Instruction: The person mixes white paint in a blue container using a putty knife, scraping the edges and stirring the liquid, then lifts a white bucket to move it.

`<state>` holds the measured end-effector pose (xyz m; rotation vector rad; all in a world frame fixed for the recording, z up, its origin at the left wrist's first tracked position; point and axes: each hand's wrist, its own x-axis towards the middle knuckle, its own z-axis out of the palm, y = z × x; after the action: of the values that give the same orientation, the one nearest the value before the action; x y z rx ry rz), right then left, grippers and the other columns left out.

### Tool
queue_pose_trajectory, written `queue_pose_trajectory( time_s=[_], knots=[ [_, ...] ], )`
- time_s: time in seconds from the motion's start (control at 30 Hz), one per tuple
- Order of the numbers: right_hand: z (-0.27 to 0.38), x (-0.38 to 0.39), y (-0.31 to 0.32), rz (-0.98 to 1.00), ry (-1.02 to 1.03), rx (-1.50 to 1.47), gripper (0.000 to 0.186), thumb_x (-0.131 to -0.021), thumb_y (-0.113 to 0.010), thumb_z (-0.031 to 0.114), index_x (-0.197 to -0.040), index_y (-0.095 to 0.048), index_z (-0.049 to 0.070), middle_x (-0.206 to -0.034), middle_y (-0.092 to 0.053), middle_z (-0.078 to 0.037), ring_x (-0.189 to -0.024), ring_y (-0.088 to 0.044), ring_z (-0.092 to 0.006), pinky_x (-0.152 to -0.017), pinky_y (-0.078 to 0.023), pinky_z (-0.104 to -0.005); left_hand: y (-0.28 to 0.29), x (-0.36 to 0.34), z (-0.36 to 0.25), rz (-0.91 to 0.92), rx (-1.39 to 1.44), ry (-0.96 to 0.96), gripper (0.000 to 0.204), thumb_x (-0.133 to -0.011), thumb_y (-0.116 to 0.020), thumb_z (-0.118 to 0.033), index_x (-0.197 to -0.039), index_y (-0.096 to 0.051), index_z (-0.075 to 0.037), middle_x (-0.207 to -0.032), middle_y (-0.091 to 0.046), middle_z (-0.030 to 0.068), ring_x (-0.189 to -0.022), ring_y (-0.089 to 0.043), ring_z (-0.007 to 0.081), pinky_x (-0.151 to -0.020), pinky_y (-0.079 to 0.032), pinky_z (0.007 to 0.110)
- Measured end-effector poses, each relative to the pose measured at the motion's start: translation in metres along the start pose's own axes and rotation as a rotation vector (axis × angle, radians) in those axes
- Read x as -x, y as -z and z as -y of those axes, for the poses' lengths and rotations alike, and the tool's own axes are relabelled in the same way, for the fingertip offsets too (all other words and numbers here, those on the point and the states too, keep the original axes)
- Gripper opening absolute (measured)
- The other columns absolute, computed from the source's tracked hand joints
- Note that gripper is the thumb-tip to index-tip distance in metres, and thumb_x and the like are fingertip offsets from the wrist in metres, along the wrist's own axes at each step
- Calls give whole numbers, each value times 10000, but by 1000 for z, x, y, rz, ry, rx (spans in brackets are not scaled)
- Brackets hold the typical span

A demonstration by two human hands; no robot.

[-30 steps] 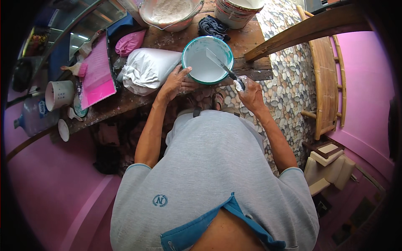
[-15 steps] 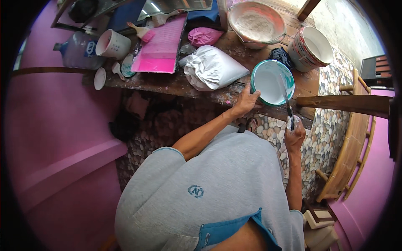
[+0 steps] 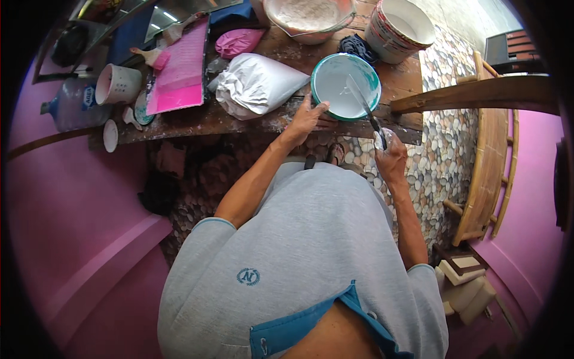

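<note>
A round bucket (image 3: 318,68) with a green rim stands at the table's near edge, white paste coating its inside. My left hand (image 3: 304,122) grips its near left side, thumb and fingers against the wall. In my right hand (image 3: 390,157), smeared with white, is a putty knife (image 3: 357,91). Its dark handle is in my closed fingers, and the long metal blade reaches over the bucket's right rim into the paste. Just left of the bucket lies a white bag (image 3: 263,84) with a crumpled end.
Behind the bucket are a dark cloth (image 3: 357,48), a white pail (image 3: 399,30) and a basin of powder (image 3: 308,13). A pink paint tray (image 3: 177,75), pink bag (image 3: 238,42) and water jug (image 3: 72,107) stand left. A wooden beam (image 3: 472,96) juts in from the right.
The whole view has shifted, so the table's things sit further left and higher. The blade's tip now lies further left within the bucket. Both hands keep their holds.
</note>
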<state>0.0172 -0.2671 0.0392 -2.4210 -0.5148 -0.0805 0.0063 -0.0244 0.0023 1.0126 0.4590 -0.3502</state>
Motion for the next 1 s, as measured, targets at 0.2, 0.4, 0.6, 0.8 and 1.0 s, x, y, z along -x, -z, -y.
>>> queue_pose_trajectory(
  time_s=[0.2, 0.4, 0.6, 0.8, 1.0],
  knots=[
    [-3, 0, 6, 7, -38, 27, 207, -763, -627, 67, -966, -609, 26, -817, -625, -160, -734, -628, -331, -638, -485, -380, 0, 0, 0, 22, -51, -11, 659, -927, -547, -300, -1397, -156, -56, -1063, -588, 262, -890, -657, 321, -788, -545, 395],
    [-2, 3, 0, 10, -102, -13, 199, -770, -644, 90, -953, -605, 22, -799, -627, -159, -736, -628, -333, -647, -484, -385, -2, 2, 3, -2, -61, -16, 657, -923, -557, -321, -1394, -185, -55, -1027, -609, 245, -865, -664, 301, -762, -551, 379],
    [1, -3, 2, 68, -165, -40, 130, -811, -612, 109, -896, -602, 10, -775, -623, -169, -719, -616, -343, -636, -471, -391, 0, 1, 3, 6, -80, -31, 673, -918, -565, -338, -1394, -186, -53, -1031, -611, 241, -842, -667, 291, -750, -551, 370],
    [5, -5, 4, 114, -212, -86, 130, -814, -601, 104, -899, -589, 6, -743, -608, -183, -695, -601, -362, -625, -468, -393, -3, 3, 0, -16, -90, -28, 676, -915, -571, -342, -1392, -193, -48, -1023, -612, 234, -840, -666, 283, -745, -552, 359],
    [26, -15, 21, -58, -40, -119, 127, -824, -607, 97, -893, -581, -7, -762, -601, -179, -694, -601, -357, -621, -469, -389, -1, 2, 2, -24, -102, -21, 662, -917, -568, -345, -1388, -209, -49, -1025, -607, 227, -844, -665, 280, -744, -555, 356]
  ],
)
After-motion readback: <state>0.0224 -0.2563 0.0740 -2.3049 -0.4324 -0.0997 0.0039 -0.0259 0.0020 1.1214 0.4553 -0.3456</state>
